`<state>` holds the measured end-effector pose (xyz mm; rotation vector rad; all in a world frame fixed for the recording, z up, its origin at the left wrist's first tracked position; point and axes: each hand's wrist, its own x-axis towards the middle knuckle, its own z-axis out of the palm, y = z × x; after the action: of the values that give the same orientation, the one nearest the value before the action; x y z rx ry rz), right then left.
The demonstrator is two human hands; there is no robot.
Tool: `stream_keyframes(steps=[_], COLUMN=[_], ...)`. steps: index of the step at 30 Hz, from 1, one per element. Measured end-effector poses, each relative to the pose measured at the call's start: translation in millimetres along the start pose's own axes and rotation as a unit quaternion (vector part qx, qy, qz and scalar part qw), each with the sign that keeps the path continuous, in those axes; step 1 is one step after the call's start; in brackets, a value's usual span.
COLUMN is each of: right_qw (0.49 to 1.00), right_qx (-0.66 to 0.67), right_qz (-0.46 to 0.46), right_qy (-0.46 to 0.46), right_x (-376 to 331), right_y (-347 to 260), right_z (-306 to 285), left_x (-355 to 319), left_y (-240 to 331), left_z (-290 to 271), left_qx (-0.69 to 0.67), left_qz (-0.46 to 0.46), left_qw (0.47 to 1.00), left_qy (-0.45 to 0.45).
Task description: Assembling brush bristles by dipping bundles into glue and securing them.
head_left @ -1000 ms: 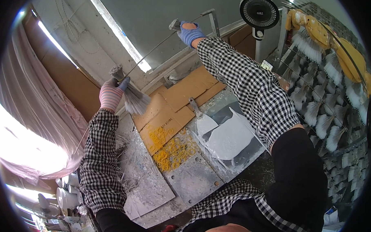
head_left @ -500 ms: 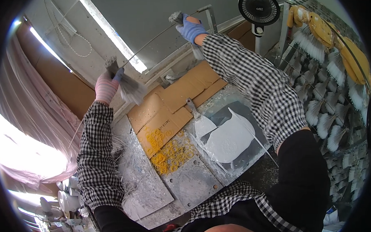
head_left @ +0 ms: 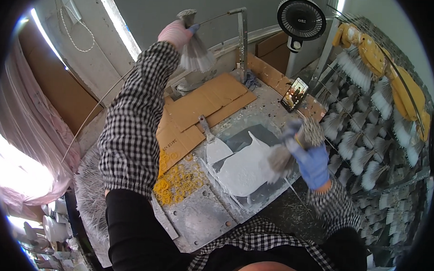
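Note:
My left hand (head_left: 175, 34), in a pink-and-white striped glove, is closed around a bundle of grey bristles (head_left: 197, 57) whose pale ends fan downward. A thin rod (head_left: 214, 19) runs beside this hand to a metal post (head_left: 243, 41). My right hand (head_left: 313, 167), in a blue glove and smeared by motion, grips a second bristle bundle (head_left: 279, 159). That bundle's pale end is at the right side of white paste (head_left: 247, 167) spread on a grey sheet; blur hides whether they touch. A paste-coated putty knife (head_left: 218, 150) lies to the left of the paste.
Yellow rubber bands (head_left: 170, 184) lie beside cardboard (head_left: 218, 97) and a metal plate (head_left: 199, 218). A phone (head_left: 294, 95) leans at the back, near a fan (head_left: 301, 19). Bristle bundles (head_left: 364, 150) hang on a rack at right; loose bristles (head_left: 90, 193) lie at left.
My right hand has come down from the rod toward the paste, with its bundle. My left hand has moved right and up along the rod, still holding its bundle.

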<state>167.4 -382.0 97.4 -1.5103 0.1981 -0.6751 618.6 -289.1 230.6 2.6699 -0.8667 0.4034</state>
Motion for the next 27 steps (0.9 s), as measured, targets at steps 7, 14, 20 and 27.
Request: stream_keyframes(steps=[7, 14, 20, 27], right_qw=[0.994, 0.988, 0.985, 0.983], right_qx=[0.033, 0.045, 0.018, -0.005], right_qz=[0.024, 0.008, -0.023, -0.030], right_qy=[0.103, 0.146, 0.171, 0.181], right_x=[-57, -57, -69, -75], right_y=[6, 12, 1, -7], right_z=[-20, -11, -13, -5], left_x=[17, 7, 3, 4], left_y=[43, 52, 56, 67], left_z=[0, 2, -1, 1], left_qx=[0.028, 0.041, 0.027, -0.008], left_qz=[-0.034, -0.046, -0.059, -0.050], left_qw=[0.999, 0.998, 0.998, 0.999], left_qy=[-0.013, 0.008, -0.004, -0.018])
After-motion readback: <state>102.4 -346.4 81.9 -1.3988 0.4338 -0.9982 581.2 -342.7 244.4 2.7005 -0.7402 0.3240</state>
